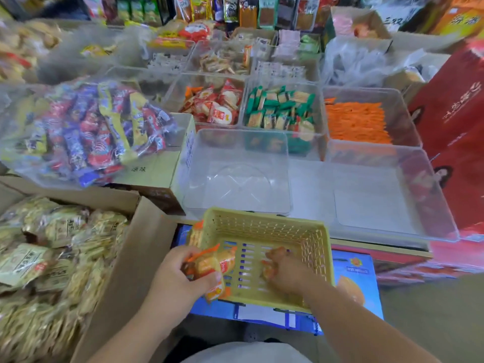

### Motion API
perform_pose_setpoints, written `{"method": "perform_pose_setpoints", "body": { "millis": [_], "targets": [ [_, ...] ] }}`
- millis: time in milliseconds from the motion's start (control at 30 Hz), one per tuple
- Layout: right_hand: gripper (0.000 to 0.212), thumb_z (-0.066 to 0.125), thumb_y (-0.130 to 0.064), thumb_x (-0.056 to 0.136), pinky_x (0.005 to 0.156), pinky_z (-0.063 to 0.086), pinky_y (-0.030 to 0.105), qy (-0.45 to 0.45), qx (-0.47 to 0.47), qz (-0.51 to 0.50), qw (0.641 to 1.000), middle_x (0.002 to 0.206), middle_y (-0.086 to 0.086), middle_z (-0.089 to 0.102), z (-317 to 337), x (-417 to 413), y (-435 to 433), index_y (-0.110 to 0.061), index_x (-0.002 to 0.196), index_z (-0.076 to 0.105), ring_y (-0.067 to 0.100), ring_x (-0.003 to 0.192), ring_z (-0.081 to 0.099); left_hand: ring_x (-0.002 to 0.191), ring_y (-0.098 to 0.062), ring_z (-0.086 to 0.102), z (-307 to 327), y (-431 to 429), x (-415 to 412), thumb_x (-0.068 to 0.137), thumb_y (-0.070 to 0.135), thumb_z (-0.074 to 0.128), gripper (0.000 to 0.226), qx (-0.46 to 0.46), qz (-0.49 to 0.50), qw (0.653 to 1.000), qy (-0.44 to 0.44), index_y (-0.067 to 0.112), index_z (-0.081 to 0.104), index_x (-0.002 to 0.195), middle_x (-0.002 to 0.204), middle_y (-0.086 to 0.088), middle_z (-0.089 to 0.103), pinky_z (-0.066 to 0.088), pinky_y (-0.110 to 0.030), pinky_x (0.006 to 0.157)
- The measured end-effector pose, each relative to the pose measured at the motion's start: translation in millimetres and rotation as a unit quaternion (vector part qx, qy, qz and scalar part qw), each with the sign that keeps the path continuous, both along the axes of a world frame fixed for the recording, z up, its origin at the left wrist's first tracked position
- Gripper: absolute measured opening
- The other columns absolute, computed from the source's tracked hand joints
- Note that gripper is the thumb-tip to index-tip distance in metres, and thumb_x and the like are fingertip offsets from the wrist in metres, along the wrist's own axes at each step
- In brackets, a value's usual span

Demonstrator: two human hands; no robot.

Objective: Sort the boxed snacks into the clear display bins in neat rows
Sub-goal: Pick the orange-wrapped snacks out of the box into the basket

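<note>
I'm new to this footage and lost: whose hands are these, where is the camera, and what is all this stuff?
There is no machine here. A person wears one camera on the head, looking down at both bare hands. The left hand grips several orange snack packets at the edge of a yellow basket; the right hand reaches inside it and curls round a single packet. Beyond stand an empty clear bin and a second empty bin, and behind them bins filled with red packets, green packets and orange sticks.
</note>
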State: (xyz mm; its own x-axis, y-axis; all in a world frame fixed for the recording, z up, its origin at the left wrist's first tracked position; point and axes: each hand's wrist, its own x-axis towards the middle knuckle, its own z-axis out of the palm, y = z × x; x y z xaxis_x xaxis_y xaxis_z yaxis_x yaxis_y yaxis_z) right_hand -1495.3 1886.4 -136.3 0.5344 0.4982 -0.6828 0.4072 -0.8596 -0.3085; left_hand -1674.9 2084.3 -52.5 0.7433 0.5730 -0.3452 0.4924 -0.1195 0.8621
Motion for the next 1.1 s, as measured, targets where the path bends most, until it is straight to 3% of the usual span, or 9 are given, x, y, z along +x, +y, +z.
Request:
{"method": "perform_pose_setpoints", "body": {
  "millis": [200,300,367,500,667,767,867,1000,1100],
  "targets": [
    [0.044,0.049,-0.047,0.094,0.097,0.045,0.037,-0.229,0.062,0.046,0.970,0.131,-0.004,0.055,37,-4,-40,-0.039,0.137,0.049,0.025,0.123,0.047,0.076,-0.006,0.062,-10,-21,56,0.065,0.029,0.094,0.033,0.071,-0.133,0.987,0.054,0.025,0.068,0.084,0.088,0.003,0.063,0.045,-0.015,0.062],
    [0.043,0.046,-0.042,0.092,0.105,0.042,0.038,-0.281,0.076,0.081,0.953,0.121,-0.003,0.062,42,-11,-57,-0.031,0.133,0.058,0.028,0.124,0.047,0.078,-0.013,0.071,-29,-34,82,0.067,0.027,0.094,0.035,0.024,-0.156,0.981,0.109,0.022,0.071,0.093,0.086,0.000,0.075,0.056,-0.033,0.075],
    [0.047,0.047,-0.043,0.093,0.113,0.036,0.042,-0.273,0.085,0.110,0.952,0.122,-0.002,0.062,43,-16,-63,-0.026,0.135,0.059,0.029,0.128,0.046,0.080,-0.016,0.073,-45,-39,94,0.071,0.027,0.093,0.034,0.010,-0.168,0.976,0.136,0.024,0.070,0.096,0.085,0.003,0.077,0.058,-0.036,0.075],
    [0.028,0.070,-0.044,0.078,0.107,0.046,0.043,-0.288,0.147,0.091,0.942,0.104,-0.007,0.072,43,-24,-65,-0.028,0.100,0.077,0.026,0.115,0.062,0.089,-0.008,0.067,-66,-36,102,0.070,0.047,0.090,0.051,0.018,-0.199,0.961,0.193,0.033,0.064,0.112,0.096,0.014,0.070,0.055,-0.026,0.066],
    [0.020,0.078,-0.039,0.077,0.093,0.053,0.042,-0.290,0.233,0.024,0.928,0.099,-0.010,0.070,42,-30,-50,-0.029,0.093,0.077,0.024,0.104,0.065,0.111,-0.023,0.066,-49,-21,89,0.071,0.065,0.075,0.100,0.108,-0.285,0.923,0.235,0.039,0.030,0.157,0.142,-0.007,0.057,0.048,-0.025,0.076],
    [0.023,0.083,-0.027,0.076,0.086,0.054,0.044,-0.265,0.292,-0.009,0.919,0.101,-0.006,0.070,50,-36,-20,-0.025,0.098,0.078,0.026,0.098,0.064,0.095,-0.007,0.068,-16,-6,64,0.081,0.061,0.071,0.077,0.088,-0.262,0.944,0.180,0.042,0.042,0.149,0.122,0.007,0.067,0.055,-0.026,0.074],
    [0.023,0.087,-0.020,0.075,0.082,0.055,0.041,-0.247,0.345,0.007,0.905,0.100,-0.006,0.071,68,-50,32,-0.022,0.097,0.078,0.024,0.095,0.065,0.092,0.012,0.060,23,25,23,0.078,0.069,0.064,0.057,0.099,-0.224,0.964,0.103,0.050,0.054,0.131,0.111,0.023,0.063,0.046,-0.009,0.070],
    [0.019,0.077,-0.031,0.085,0.089,0.047,0.029,-0.202,0.405,0.038,0.891,0.108,-0.011,0.069,96,-84,116,-0.026,0.104,0.077,0.015,0.104,0.062,0.112,0.015,0.046,59,103,-47,0.085,0.067,0.062,0.052,0.219,-0.184,0.955,0.077,0.048,0.053,0.133,0.123,0.039,0.048,0.035,-0.004,0.086],
    [0.028,0.062,-0.046,0.089,0.093,0.045,0.022,-0.180,0.438,0.070,0.878,0.111,-0.015,0.065,115,-115,182,-0.028,0.106,0.075,0.005,0.109,0.056,0.120,0.001,0.045,65,180,-110,0.090,0.053,0.068,0.050,0.305,-0.119,0.938,0.111,0.041,0.055,0.137,0.131,0.025,0.051,0.037,-0.010,0.094]
  ]
}}
